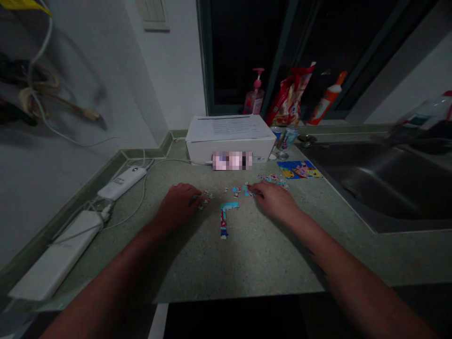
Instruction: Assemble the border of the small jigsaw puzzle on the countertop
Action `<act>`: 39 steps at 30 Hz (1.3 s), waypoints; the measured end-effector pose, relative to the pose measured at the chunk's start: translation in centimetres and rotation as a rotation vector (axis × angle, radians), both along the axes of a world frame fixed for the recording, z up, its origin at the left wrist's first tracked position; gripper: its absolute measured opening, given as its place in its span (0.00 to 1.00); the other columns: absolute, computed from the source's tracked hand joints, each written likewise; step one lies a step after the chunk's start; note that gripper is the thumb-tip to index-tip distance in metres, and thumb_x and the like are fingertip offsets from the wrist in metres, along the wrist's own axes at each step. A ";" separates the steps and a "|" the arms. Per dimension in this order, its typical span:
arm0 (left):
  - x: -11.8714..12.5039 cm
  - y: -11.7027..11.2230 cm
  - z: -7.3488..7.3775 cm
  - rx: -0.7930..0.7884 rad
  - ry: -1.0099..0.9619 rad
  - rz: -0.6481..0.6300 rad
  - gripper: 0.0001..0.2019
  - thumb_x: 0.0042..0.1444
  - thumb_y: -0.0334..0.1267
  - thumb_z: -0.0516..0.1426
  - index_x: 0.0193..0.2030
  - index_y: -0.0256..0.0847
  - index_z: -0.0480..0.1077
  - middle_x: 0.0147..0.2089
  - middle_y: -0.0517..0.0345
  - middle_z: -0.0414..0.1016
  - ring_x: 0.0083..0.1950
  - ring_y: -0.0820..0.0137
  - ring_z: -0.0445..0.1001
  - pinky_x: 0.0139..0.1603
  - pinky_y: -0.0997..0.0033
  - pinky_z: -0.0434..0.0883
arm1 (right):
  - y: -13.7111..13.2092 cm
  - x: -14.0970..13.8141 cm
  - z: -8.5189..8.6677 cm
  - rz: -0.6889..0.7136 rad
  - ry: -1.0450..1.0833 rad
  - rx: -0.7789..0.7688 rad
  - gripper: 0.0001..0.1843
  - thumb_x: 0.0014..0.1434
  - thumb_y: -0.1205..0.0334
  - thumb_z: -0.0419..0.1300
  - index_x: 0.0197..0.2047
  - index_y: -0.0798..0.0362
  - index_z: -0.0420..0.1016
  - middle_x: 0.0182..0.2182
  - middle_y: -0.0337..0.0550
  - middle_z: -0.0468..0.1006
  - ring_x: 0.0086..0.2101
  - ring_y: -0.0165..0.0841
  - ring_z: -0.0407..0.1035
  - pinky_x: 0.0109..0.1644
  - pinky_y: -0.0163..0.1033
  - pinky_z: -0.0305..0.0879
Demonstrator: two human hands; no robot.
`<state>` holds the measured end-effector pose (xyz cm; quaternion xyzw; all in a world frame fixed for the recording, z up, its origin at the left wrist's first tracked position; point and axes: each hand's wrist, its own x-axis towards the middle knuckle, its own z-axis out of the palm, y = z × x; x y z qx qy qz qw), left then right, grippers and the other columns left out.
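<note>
A joined strip of jigsaw puzzle pieces (223, 222) forms an L-shaped corner on the counter between my hands. My left hand (180, 202) rests beside a small cluster of loose puzzle pieces (206, 200), fingers bent and a gap showing between thumb and fingers. To the right, my right hand (273, 197) has its fingertips pinched together over a puzzle piece (247, 192) in the middle group. Its fingertips partly cover that piece. Behind this hand lies a larger pile of loose pieces (270, 178). A colourful picture card (300, 170) lies by the sink.
A white box (229, 134) with a printed sheet stands at the back, a phone (232, 161) leaning on its front. White power strips (76, 249) and cables lie left. The sink (381, 183) is right. Cans (288, 137), a pump bottle (254, 96) and a red bag (291, 96) stand behind.
</note>
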<state>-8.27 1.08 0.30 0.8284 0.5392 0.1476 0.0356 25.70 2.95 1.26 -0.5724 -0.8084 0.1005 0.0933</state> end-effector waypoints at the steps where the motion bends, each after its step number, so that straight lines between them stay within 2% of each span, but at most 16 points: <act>1: 0.0 0.0 0.0 -0.003 0.008 0.001 0.12 0.71 0.42 0.56 0.48 0.45 0.83 0.49 0.48 0.85 0.52 0.53 0.80 0.55 0.49 0.73 | 0.0 -0.1 0.1 0.006 0.004 0.003 0.22 0.68 0.72 0.58 0.59 0.49 0.85 0.57 0.50 0.85 0.56 0.44 0.80 0.60 0.47 0.73; 10: 0.0 0.0 0.1 -0.021 0.016 0.012 0.11 0.71 0.40 0.57 0.49 0.47 0.82 0.49 0.50 0.85 0.52 0.55 0.80 0.56 0.51 0.73 | 0.0 -0.1 -0.1 -0.040 0.037 0.009 0.25 0.69 0.74 0.57 0.63 0.49 0.83 0.60 0.49 0.84 0.58 0.44 0.79 0.62 0.47 0.73; 14: 0.0 0.0 0.0 -0.006 -0.015 0.003 0.11 0.71 0.41 0.57 0.48 0.47 0.82 0.49 0.50 0.85 0.52 0.55 0.80 0.57 0.50 0.73 | 0.1 0.0 -0.1 -0.066 0.014 0.043 0.22 0.72 0.71 0.55 0.61 0.50 0.84 0.58 0.51 0.85 0.57 0.46 0.79 0.62 0.49 0.72; 19: 0.0 0.0 0.0 -0.017 -0.057 -0.005 0.10 0.70 0.42 0.57 0.47 0.48 0.82 0.47 0.50 0.85 0.50 0.54 0.80 0.55 0.49 0.73 | 0.4 0.1 -0.6 -0.029 0.073 0.136 0.24 0.71 0.73 0.54 0.65 0.53 0.80 0.57 0.54 0.84 0.60 0.46 0.76 0.66 0.50 0.69; 24: 0.0 -0.1 0.2 -0.011 -0.080 -0.010 0.11 0.70 0.42 0.57 0.47 0.47 0.82 0.48 0.49 0.85 0.50 0.54 0.80 0.56 0.48 0.73 | 0.4 -0.2 -1.3 0.041 0.139 0.119 0.28 0.69 0.76 0.53 0.67 0.50 0.77 0.59 0.52 0.83 0.60 0.44 0.75 0.67 0.48 0.68; 31: 0.2 -0.2 0.4 -0.014 -0.036 -0.011 0.11 0.69 0.39 0.58 0.48 0.44 0.83 0.49 0.46 0.85 0.52 0.51 0.80 0.56 0.46 0.73 | 0.4 -0.2 -1.7 0.068 0.164 0.111 0.30 0.68 0.78 0.52 0.68 0.51 0.75 0.63 0.53 0.81 0.63 0.43 0.73 0.69 0.49 0.67; 39: 0.2 -0.2 0.4 -0.016 -0.062 -0.007 0.12 0.70 0.40 0.56 0.47 0.49 0.83 0.49 0.47 0.86 0.51 0.51 0.79 0.55 0.45 0.73 | 0.3 -0.3 -1.8 0.125 0.178 0.107 0.30 0.68 0.78 0.52 0.69 0.50 0.74 0.64 0.52 0.80 0.64 0.42 0.73 0.70 0.49 0.67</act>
